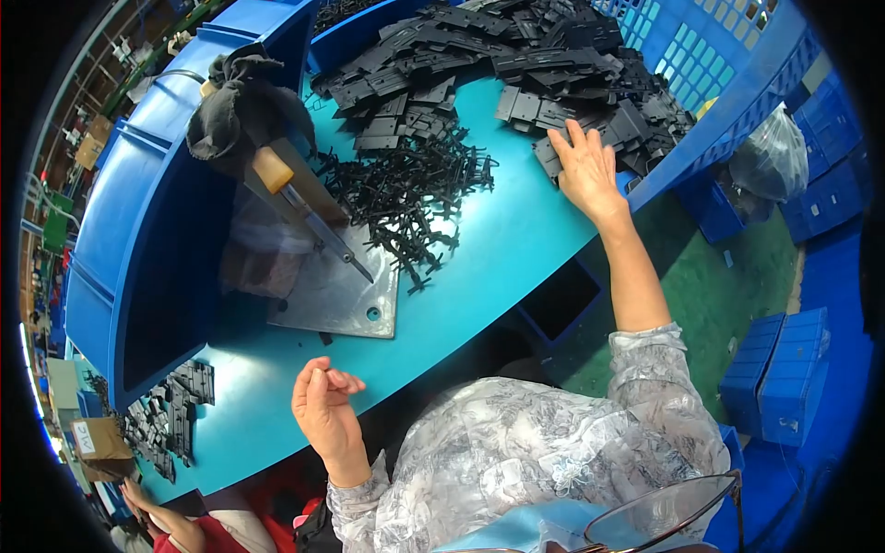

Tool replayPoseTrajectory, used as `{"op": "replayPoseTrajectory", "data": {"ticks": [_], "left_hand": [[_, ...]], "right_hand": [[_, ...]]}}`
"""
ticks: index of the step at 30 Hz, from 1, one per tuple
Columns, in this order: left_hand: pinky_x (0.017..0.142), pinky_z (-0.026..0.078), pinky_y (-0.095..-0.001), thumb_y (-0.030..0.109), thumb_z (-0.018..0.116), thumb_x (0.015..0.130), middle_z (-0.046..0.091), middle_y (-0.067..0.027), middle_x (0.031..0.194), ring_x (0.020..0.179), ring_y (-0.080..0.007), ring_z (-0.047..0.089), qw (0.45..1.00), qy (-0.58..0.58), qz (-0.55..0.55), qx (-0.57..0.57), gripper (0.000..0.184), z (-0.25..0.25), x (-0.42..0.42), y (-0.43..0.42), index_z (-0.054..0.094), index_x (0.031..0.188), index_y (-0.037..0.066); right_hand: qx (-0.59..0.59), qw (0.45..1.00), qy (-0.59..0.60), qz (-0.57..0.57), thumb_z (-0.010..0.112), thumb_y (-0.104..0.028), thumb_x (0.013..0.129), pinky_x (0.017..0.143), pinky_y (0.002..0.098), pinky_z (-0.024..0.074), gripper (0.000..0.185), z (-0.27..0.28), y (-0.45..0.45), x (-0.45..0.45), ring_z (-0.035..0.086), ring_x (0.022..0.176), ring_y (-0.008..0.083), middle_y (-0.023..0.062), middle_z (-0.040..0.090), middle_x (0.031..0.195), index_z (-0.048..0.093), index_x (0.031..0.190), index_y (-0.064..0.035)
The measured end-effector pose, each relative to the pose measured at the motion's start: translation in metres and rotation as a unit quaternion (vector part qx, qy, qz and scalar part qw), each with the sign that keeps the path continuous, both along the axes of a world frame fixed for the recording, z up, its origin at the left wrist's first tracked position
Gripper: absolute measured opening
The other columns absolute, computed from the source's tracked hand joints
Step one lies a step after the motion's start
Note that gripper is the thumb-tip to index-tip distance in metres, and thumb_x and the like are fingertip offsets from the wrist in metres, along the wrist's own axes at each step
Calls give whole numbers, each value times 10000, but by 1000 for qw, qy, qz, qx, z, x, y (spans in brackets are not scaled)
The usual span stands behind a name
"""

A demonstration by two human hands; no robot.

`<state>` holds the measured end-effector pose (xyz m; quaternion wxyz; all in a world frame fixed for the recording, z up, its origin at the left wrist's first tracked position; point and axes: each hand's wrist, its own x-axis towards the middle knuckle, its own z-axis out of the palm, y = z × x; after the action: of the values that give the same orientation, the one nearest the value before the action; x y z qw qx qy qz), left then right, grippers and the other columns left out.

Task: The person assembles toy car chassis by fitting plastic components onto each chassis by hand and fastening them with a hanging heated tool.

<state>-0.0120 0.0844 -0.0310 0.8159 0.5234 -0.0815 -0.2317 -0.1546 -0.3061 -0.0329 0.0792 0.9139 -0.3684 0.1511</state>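
Observation:
My right hand (587, 173) reaches to the far right of the turquoise table, fingers stretched out over a heap of flat black plastic parts (544, 109). Its fingertips appear to touch the nearest of them. Near the table's front edge my left hand (329, 410) is raised, with thumb and forefinger together and the other fingers curled. Whether anything small sits in that pinch is hidden. Ahead of it lies a metal plate (332, 318), and the pointed tip of a tool with a yellowish handle (272, 170) hangs over it. Small branched black pieces (415, 198) are piled behind the plate.
A large blue bin (138, 212) stands on its side at the left. At the right is a blue lattice crate (701, 83). More black parts (180, 410) lie at the table's left end, near another person's hand (138, 498). Blue boxes (774, 373) stand on the floor.

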Motion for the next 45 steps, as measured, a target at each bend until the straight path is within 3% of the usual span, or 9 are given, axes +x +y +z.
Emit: {"op": "replayPoseTrajectory", "data": {"ticks": [8, 13, 21, 26, 33, 37, 40, 42, 45], "left_hand": [[562, 464, -332, 125, 469, 910, 527, -60, 659, 576, -172, 505, 1000, 14, -13, -5, 177, -4, -1, 0, 569, 964, -11], [563, 467, -335, 125, 483, 901, 538, -64, 668, 581, -175, 513, 999, 22, -27, -10, 172, -5, -5, -2, 575, 955, -9], [573, 468, -339, 129, 492, 895, 540, -61, 659, 579, -168, 516, 997, 50, -55, 13, 166, -7, -14, -12, 568, 951, -8], [587, 473, -338, 111, 496, 889, 553, -75, 670, 589, -172, 531, 992, 49, -109, 38, 170, -10, -23, -26, 570, 966, -21], [805, 466, -293, 165, 488, 921, 568, -98, 1027, 898, -149, 551, 958, 39, -273, -72, 403, -22, -50, -56, 395, 1277, 1], [732, 458, -267, 280, 428, 946, 549, -48, 1023, 874, -108, 535, 959, 104, -261, -32, 328, -28, -53, -58, 451, 1161, 34], [753, 465, -285, 298, 367, 961, 560, -52, 1017, 883, -120, 549, 973, 160, -161, -42, 339, -12, -52, -66, 456, 1139, 23], [807, 471, -317, 283, 379, 953, 565, -76, 1058, 933, -169, 566, 978, 153, -134, -54, 332, -5, -42, -65, 453, 1135, 15], [843, 464, -361, 226, 430, 927, 582, -107, 1065, 961, -218, 575, 975, 186, -81, -88, 288, -9, -28, -52, 478, 1095, -2]], "right_hand": [[-51, 997, 41, 44, 630, -96, 621, 844, 485, 315, 465, 5, -10, 5, 448, 1039, 300, 105, 482, 1172, 549, 1077, -51], [-10, 992, 85, 96, 647, -137, 598, 1012, 618, 132, 492, 17, -17, 7, 410, 1110, 306, 103, 512, 1020, 543, 1074, -61], [-79, 957, -133, 246, 723, -166, 556, 1014, 477, 295, 609, 32, 8, 15, 474, 1020, 306, 141, 478, 1022, 531, 1121, -48], [-92, 914, -210, 334, 693, -203, 530, 731, 376, 439, 570, 52, 62, 19, 514, 812, 284, 129, 485, 937, 558, 1052, -17], [258, 864, -282, 327, 778, -354, 624, 675, 356, 485, 655, 35, 162, 18, 556, 803, 294, 177, 497, 956, 529, 1082, 43], [425, 809, -230, 334, 649, -284, 808, 735, 303, 476, 533, 2, 183, 24, 572, 857, 244, 161, 472, 1039, 482, 1165, 74], [658, 661, -250, 260, 617, -226, 840, 727, 267, 477, 454, 10, 185, 31, 604, 810, 194, 142, 488, 1020, 495, 1146, 86], [653, 649, -275, 275, 598, -158, 848, 646, 254, 489, 339, -4, 180, 39, 628, 688, 166, 135, 527, 970, 545, 1064, 98], [489, 785, -285, 251, 605, -101, 817, 587, 276, 471, 215, -8, 161, 47, 608, 650, 198, 144, 561, 892, 595, 964, 55]]}}
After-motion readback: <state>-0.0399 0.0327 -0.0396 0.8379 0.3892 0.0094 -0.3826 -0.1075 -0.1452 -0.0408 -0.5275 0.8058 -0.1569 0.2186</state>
